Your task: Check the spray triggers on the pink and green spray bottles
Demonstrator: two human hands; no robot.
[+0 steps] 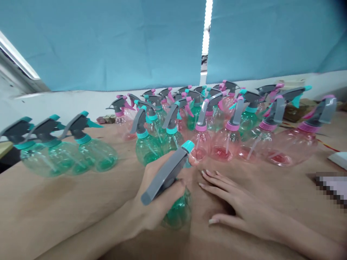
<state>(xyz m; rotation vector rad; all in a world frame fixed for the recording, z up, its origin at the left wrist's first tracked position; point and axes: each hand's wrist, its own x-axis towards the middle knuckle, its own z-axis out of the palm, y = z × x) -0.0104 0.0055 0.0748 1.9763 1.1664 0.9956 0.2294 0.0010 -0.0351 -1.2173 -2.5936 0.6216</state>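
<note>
My left hand point(159, 195) is wrapped round the neck of a green spray bottle point(177, 213) with a grey trigger head and a turquoise nozzle. This bottle is at the near middle of the table, and my fingers hide its collar and trigger. Just to its right, my right hand point(233, 202) rests palm down with fingers stretched and thumb apart, holding nothing. Beyond my hands stands a group of green and pink spray bottles; a green bottle point(148, 148) and a pink bottle point(200, 144) are among the nearest.
Three green spray bottles point(104, 159) stand in a row at the left of the wooden table point(130, 234). A pixelated flat object point(333, 187) lies at the right edge, near a white item point(338, 159). A blue sheet point(121, 43) hangs behind the table.
</note>
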